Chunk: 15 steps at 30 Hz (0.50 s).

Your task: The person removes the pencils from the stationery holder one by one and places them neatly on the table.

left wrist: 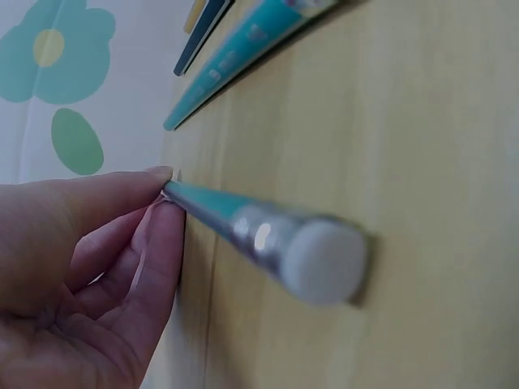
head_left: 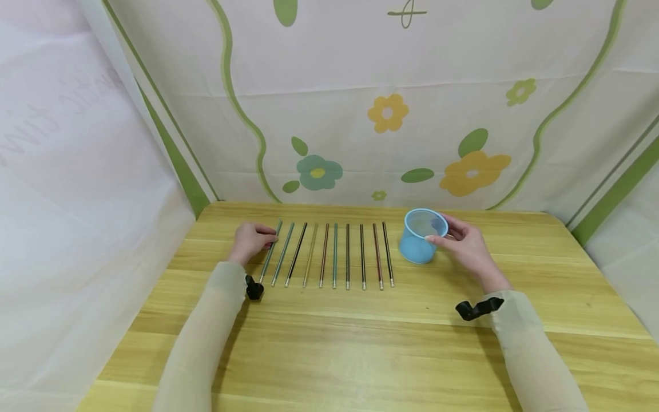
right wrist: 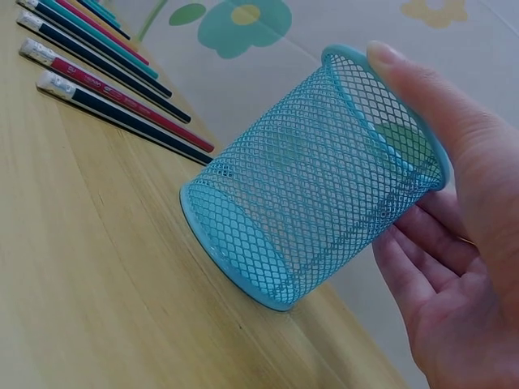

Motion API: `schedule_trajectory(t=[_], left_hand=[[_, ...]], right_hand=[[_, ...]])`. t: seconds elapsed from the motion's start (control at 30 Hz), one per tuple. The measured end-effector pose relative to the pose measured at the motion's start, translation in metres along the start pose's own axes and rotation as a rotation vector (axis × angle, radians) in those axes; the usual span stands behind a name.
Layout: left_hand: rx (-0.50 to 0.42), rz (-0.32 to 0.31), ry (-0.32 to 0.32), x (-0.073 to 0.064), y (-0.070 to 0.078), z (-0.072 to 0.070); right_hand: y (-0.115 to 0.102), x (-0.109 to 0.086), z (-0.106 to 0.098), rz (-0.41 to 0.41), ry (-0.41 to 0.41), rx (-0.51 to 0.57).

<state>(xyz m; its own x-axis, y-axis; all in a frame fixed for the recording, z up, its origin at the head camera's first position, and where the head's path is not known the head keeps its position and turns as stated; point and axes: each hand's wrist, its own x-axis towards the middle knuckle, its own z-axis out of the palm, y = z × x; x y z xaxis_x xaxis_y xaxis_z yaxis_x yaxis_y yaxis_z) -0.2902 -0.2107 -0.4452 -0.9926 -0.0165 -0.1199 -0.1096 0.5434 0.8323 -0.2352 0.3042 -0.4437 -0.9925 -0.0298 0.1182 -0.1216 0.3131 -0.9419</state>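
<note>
At the left end of a row of pencils, my left hand (head_left: pixel 250 241) pinches the outermost teal pencil (head_left: pixel 270 254) between thumb and fingertips. In the left wrist view that pencil (left wrist: pixel 215 204) points its white eraser and silver ferrule at the camera, close over the wood. My right hand (head_left: pixel 465 246) grips a light-blue mesh pen cup (head_left: pixel 418 247) near its rim, with the thumb at the rim and the other fingers behind the side. The cup (right wrist: pixel 300 178) stands upright beside the row's right end, and the mesh wall shows through with no pencils inside.
Several more pencils lie side by side with erasers toward me, among them a yellow one (head_left: pixel 311 254), a red one (head_left: pixel 324 254) and a black one (head_left: pixel 388 254) at the right end. Behind the wooden table (head_left: pixel 329 349) hangs a flowered cloth (head_left: pixel 334 114).
</note>
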Motion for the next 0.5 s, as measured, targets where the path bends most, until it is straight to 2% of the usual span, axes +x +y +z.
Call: schedule_trajectory(t=[0.5], left_hand=[[-0.021, -0.023, 0.012, -0.0028, 0.0006, -0.0007]], right_hand=[[-0.0044, 0.0004, 0.0035, -0.024, 0.02, 0.023]])
